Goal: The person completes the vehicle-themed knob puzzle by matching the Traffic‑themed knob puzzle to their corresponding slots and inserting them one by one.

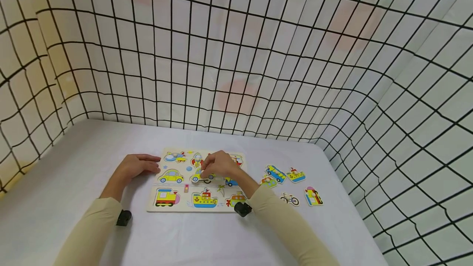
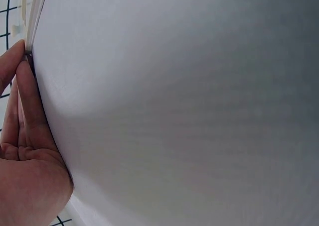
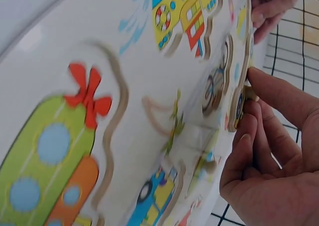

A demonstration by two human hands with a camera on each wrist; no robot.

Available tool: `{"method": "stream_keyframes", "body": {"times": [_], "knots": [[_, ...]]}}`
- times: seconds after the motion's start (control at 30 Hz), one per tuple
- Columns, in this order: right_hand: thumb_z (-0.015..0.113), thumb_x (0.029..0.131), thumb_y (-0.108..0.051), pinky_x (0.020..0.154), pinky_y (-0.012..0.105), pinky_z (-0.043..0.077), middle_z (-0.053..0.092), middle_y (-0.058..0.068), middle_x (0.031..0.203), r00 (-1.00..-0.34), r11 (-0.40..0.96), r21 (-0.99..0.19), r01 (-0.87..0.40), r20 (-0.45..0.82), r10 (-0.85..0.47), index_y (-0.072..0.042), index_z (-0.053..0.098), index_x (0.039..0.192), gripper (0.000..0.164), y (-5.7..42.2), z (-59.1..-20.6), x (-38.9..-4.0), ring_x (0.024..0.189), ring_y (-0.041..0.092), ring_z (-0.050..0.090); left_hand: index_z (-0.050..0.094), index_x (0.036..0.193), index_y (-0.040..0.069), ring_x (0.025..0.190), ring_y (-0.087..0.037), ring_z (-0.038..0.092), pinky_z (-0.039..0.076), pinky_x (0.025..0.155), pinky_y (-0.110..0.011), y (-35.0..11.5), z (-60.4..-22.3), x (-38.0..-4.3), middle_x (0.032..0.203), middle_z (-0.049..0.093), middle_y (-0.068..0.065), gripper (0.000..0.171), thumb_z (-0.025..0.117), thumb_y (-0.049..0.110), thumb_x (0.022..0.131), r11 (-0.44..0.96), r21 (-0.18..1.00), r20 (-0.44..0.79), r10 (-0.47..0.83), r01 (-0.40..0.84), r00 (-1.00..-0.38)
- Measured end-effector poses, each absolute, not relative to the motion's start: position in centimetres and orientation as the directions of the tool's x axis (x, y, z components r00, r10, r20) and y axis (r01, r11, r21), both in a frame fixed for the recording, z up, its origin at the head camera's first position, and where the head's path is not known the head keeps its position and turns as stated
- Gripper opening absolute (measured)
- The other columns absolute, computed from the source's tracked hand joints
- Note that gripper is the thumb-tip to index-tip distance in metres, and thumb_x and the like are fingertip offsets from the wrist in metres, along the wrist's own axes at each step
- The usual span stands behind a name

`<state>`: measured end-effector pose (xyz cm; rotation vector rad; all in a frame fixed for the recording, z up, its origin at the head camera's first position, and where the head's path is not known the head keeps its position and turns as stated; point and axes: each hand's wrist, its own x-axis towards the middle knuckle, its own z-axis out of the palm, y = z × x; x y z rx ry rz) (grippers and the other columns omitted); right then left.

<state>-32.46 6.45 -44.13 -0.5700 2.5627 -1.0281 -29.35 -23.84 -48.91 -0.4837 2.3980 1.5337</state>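
Keep the flat wooden yellow-and-blue vehicle piece (image 1: pixel 197 175) level, matching outline to the recess (image 3: pixel 212 91) printed with dark wheels before pressing; if tilted, likely to catch. Poised at the middle row of the pale rectangular wooden puzzle board (image 1: pixel 186 205), well in from the far edge of the white-covered desk (image 1: pixel 166 241); hard to tell if seated. Pinching the small pale knob (image 3: pixel 250 93) with the right hand (image 1: pixel 219 164), thumb against fingertips. Resting the left hand (image 1: pixel 138 165) at the board's left edge with fingers nearly straight; best braced there.

A bare left hand (image 2: pixel 31 154) at the left edge extends its fingers (image 2: pixel 33 99) to a thin, pale board (image 2: pixel 36 14), beside smooth white surface (image 2: pixel 179 106); black wire grid (image 2: pixel 61 221) shows behind.
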Motion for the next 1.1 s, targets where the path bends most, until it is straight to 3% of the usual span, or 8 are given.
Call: {"method": "stream_keyframes", "body": {"times": [0.43, 0.7, 1.03, 1.1], "knots": [[0.087, 0.077, -0.018, 0.068, 0.024, 0.051, 0.074, -0.006, 0.081, -0.901, 0.636, -0.734, -0.238, -0.077, -0.427, -0.015, 0.078, 0.082, 0.012, 1.8, -46.2, -31.8, 0.076, 0.008, 0.060, 0.062, 0.140, 0.010, 0.132, -0.039, 0.049, 0.040, 0.109, -0.055, -23.9, -48.8, -29.2, 0.149, 0.053, -0.022, 0.060, 0.079, 0.027, 0.084, 0.387, 0.836, -0.368, -0.132, -0.390, -0.920], [0.088, 0.077, -0.020, 0.064, 0.021, 0.046, 0.072, -0.005, 0.073, -0.899, 0.644, -0.723, -0.251, -0.072, -0.432, -0.015, 0.078, 0.083, 0.013, -0.5, -46.6, -31.5, 0.069, 0.006, 0.058, 0.063, 0.139, 0.012, 0.131, -0.037, 0.051, 0.040, 0.110, -0.056, -23.9, -48.8, -29.2, 0.148, 0.055, -0.019, 0.058, 0.078, 0.029, 0.085, 0.402, 0.834, -0.358, -0.127, -0.378, -0.925], [0.089, 0.076, -0.021, 0.072, 0.022, 0.047, 0.071, -0.007, 0.071, -0.908, 0.651, -0.713, -0.260, -0.049, -0.416, -0.015, 0.077, 0.081, 0.014, -2.1, -46.8, -31.1, 0.067, 0.003, 0.056, 0.063, 0.138, 0.011, 0.127, -0.038, 0.052, 0.043, 0.106, -0.053, -23.8, -48.6, -29.0, 0.148, 0.055, -0.021, 0.058, 0.078, 0.030, 0.086, 0.409, 0.831, -0.354, -0.133, -0.376, -0.926], [0.089, 0.077, -0.021, 0.084, 0.026, 0.047, 0.071, -0.007, 0.070, -0.908, 0.654, -0.708, -0.268, -0.042, -0.417, -0.016, 0.077, 0.081, 0.013, -2.2, -46.8, -31.0, 0.067, 0.002, 0.056, 0.063, 0.139, 0.011, 0.127, -0.037, 0.052, 0.044, 0.105, -0.052, -23.8, -48.7, -29.1, 0.147, 0.055, -0.021, 0.058, 0.078, 0.030, 0.085, 0.412, 0.830, -0.353, -0.134, -0.376, -0.926]]}}
